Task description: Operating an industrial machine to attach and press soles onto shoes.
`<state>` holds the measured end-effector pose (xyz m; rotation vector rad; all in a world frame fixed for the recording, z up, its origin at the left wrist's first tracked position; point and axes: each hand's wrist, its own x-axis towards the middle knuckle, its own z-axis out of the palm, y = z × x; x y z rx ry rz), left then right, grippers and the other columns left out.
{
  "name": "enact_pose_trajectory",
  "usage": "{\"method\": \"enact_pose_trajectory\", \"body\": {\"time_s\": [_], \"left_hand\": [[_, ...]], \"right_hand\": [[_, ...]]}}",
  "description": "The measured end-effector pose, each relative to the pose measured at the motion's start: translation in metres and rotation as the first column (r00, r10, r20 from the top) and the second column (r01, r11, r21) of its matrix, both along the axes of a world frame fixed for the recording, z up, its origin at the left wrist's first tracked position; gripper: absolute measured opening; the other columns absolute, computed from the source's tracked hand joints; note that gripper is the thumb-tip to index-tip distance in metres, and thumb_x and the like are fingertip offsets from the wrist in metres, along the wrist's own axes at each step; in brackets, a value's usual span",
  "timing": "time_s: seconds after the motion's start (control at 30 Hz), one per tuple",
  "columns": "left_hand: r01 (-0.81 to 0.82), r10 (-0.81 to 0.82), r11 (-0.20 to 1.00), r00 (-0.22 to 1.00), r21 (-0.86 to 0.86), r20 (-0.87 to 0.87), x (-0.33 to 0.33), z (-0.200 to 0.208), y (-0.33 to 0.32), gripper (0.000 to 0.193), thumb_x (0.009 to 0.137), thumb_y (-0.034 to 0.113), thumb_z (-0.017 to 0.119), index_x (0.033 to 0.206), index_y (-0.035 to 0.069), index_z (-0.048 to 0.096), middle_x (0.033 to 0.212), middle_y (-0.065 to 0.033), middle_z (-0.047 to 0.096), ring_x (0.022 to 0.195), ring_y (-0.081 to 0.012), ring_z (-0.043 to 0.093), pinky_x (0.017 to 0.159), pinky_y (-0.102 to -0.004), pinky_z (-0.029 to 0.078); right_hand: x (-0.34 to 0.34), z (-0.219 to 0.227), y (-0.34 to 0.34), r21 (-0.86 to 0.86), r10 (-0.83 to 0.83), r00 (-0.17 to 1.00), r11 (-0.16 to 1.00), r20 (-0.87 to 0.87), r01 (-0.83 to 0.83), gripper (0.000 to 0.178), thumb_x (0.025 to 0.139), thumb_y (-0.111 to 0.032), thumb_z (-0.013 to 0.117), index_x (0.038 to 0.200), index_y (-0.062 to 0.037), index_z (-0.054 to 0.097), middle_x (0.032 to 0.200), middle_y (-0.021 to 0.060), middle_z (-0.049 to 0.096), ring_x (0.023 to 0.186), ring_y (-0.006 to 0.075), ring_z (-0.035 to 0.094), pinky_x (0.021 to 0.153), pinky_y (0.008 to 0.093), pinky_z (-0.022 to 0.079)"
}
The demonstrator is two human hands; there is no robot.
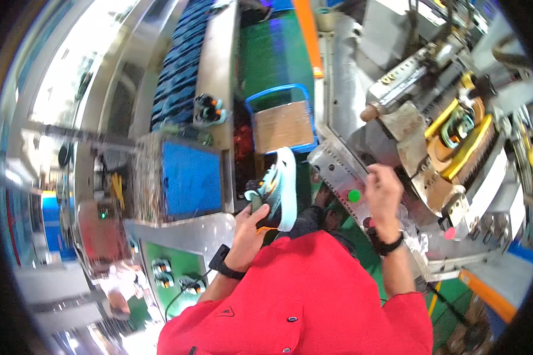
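My left hand (250, 229) is closed around the heel end of a sneaker (270, 192) with a pale mint sole, a dark upper and orange accents. The sneaker is tipped on its side, its sole facing right. Over the metal front panel (337, 168) of a machine, my right hand (384, 190) hangs just right of a green round button (354, 195). Its fingers look bent but are blurred, and I cannot make out anything in them. Another sneaker (458, 129) sits between yellow-edged pads (471, 148) in the machine.
A blue-framed stool (281, 86) with a brown top stands ahead. To the left is a blue-topped block (190, 177) beside a conveyor with dark rollers (180, 65). Dark sneakers (209, 109) rest on its ledge, and several more sneakers (161, 272) lie on a green surface. A pink button (450, 233) is at right.
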<state>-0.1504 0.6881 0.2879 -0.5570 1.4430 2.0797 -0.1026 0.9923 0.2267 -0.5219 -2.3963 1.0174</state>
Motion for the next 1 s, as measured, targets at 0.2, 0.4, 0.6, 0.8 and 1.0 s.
{"method": "enact_pose_trajectory", "body": {"time_s": [0.2,0.4,0.6,0.8,1.0], "left_hand": [[-0.139,0.135,0.99,0.971,0.009,0.196,0.055,-0.03,-0.043,0.03,0.092,0.01,0.062,0.117,-0.005,0.058,0.108,-0.0106,0.066,0.096,-0.0198,0.066,0.086,-0.0344,0.053],[-0.526,0.512,0.849,0.841,0.044,0.175,0.1,-0.046,-0.102,0.024,0.09,0.006,0.063,0.111,-0.005,0.059,0.104,-0.0125,0.066,0.091,-0.0225,0.066,0.085,-0.0352,0.054],[-0.725,0.716,0.687,0.669,-0.034,0.2,0.14,-0.072,-0.191,0.024,0.09,0.009,0.064,0.106,-0.006,0.057,0.097,-0.0138,0.065,0.086,-0.0223,0.067,0.075,-0.0348,0.057],[-0.874,0.893,0.45,0.431,-0.187,0.133,0.158,-0.133,-0.311,0.02,0.087,0.016,0.068,0.097,-0.001,0.065,0.097,-0.0124,0.067,0.084,-0.0242,0.067,0.074,-0.0406,0.057],[-0.954,0.99,0.114,0.087,-0.276,0.11,0.156,-0.184,-0.46,0.036,0.08,0.011,0.074,0.106,-0.005,0.057,0.097,-0.0186,0.065,0.08,-0.0322,0.067,0.065,-0.05,0.058]], "right_hand": [[-0.016,-0.149,-0.038,0.219,0.082,0.951,0.964,0.299,-0.152,0.013,0.087,-0.017,0.058,0.098,-0.0099,0.06,0.097,0.013,0.06,0.093,0.0333,0.06,0.078,0.0453,0.05],[-0.019,-0.173,-0.028,0.271,0.2,0.966,0.933,0.161,-0.238,0.016,0.087,-0.016,0.058,0.1,-0.0081,0.063,0.098,0.0139,0.062,0.092,0.0339,0.06,0.081,0.0422,0.048],[-0.059,-0.164,-0.039,0.214,0.285,0.947,0.926,0.149,-0.313,0.019,0.085,-0.012,0.065,0.102,-0.002,0.063,0.097,0.0141,0.063,0.091,0.0289,0.06,0.084,0.0386,0.047],[-0.153,-0.064,-0.173,0.159,0.498,0.857,0.864,-0.135,-0.477,0.026,0.091,-0.011,0.063,0.114,0.0007,0.061,0.108,0.0162,0.064,0.096,0.027,0.062,0.083,0.0361,0.049],[-0.267,0.065,-0.354,0.396,0.77,0.586,0.635,-0.252,-0.664,0.03,0.095,-0.012,0.059,0.123,-0.0024,0.058,0.117,0.0148,0.064,0.103,0.0303,0.062,0.091,0.0377,0.047]]}}
